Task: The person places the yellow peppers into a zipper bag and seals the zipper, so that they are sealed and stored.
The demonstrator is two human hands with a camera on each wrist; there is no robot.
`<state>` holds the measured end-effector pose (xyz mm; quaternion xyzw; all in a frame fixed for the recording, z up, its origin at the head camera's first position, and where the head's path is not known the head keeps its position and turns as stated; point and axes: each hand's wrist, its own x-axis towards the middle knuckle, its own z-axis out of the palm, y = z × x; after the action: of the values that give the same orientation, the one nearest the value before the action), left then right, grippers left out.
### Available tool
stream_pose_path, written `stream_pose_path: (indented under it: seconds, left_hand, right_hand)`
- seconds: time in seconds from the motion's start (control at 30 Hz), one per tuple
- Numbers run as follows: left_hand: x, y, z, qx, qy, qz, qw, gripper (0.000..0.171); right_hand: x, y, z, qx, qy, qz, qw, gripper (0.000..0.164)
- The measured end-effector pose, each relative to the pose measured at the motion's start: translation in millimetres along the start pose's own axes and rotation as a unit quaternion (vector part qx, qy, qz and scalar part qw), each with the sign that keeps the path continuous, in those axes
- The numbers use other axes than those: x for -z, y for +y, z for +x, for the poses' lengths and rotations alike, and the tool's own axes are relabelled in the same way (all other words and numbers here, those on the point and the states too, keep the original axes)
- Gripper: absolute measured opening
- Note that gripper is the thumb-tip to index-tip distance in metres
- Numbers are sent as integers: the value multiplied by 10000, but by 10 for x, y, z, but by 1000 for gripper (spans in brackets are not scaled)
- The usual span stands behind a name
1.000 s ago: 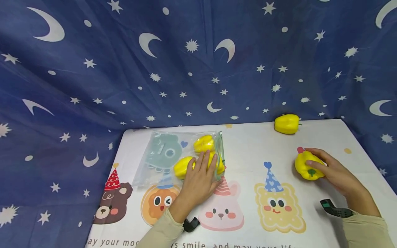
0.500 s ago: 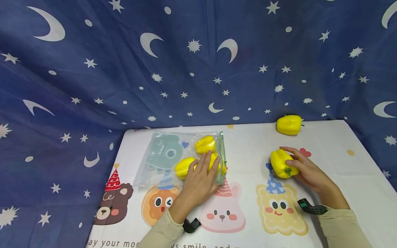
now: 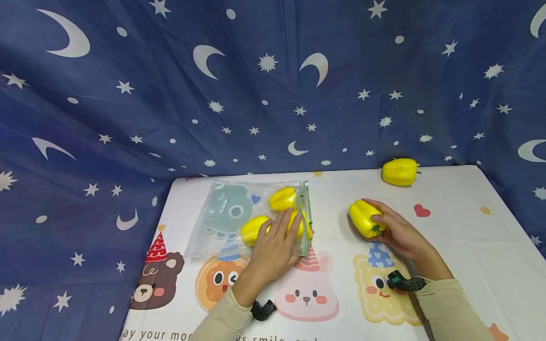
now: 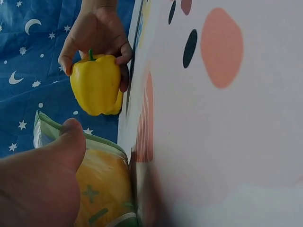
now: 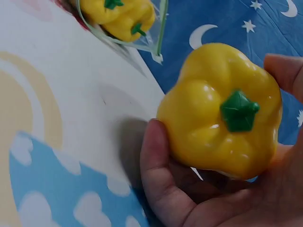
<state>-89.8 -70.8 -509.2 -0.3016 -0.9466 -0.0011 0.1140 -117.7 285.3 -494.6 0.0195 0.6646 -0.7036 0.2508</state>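
Note:
A yellow toy bell pepper (image 3: 364,218) with a green stem is gripped in my right hand (image 3: 398,232), raised over the table right of the bag. Its stem end (image 5: 240,111) faces the right wrist camera, thumb and fingers round its sides. My left hand (image 3: 273,248) rests with fingers extended on a clear zip bag (image 3: 204,246), over the peppers inside. Three yellow peppers show in it, one of them a pepper (image 3: 282,199) near the far side. The bag's green-edged mouth (image 4: 106,142) faces right, gaping, my left thumb (image 4: 71,137) at its rim.
Another yellow pepper (image 3: 400,172) lies at the table's back edge, right of centre, near the blue star-patterned curtain (image 3: 256,85). The white tablecloth (image 3: 477,265) carries printed cartoon figures. Black camera mounts (image 3: 407,282) sit on both wrists.
My right hand has carried its pepper leftward across the table, closer to the bag's mouth. My left hand has stayed on the bag, whose mouth edge has shifted slightly.

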Motion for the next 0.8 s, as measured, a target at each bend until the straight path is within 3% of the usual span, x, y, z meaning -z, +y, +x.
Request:
stream_pose_path:
  seconds: [0.2, 0.43, 0.67, 0.8]
  left_hand:
    - [-4, -1, -3, 21, 29, 32, 10000, 88]
    - [1, -3, 3, -26, 66, -29, 10000, 85]
    - [12, 9, 15, 25, -139, -96, 9999, 89]
    - [0, 12, 9, -7, -22, -111, 9999, 90]
  right_hand:
    - [-121, -35, 56, -258, 288, 163, 9991, 38]
    - [-245, -71, 168, -386, 456, 53, 9982, 63]
    - [-393, -85, 317, -286, 809, 45, 9963, 56]
    - [-503, -102, 408, -110, 884, -186, 9958, 64]
